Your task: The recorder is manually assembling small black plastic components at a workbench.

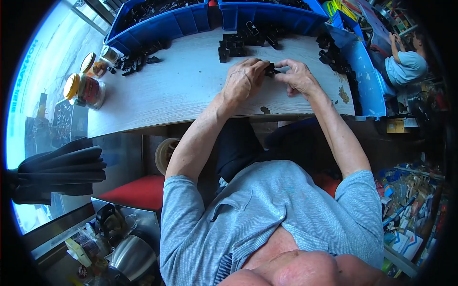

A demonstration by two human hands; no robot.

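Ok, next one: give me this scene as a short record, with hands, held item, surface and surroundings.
left hand: holds a small black part
right hand: thumb and forefinger at the part's right side; contact unclear
surface: white wood-grain tabletop
behind hands: loose pile of black parts
far edge: two blue plastic bins
left end: clear jar with yellow lid

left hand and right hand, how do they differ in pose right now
The left hand has its fingers bunched close together; the right hand has index finger and thumb spread apart. The left hand grips the black part from the left; the right hand is at its right side, contact unclear. Both are bare and over the table.
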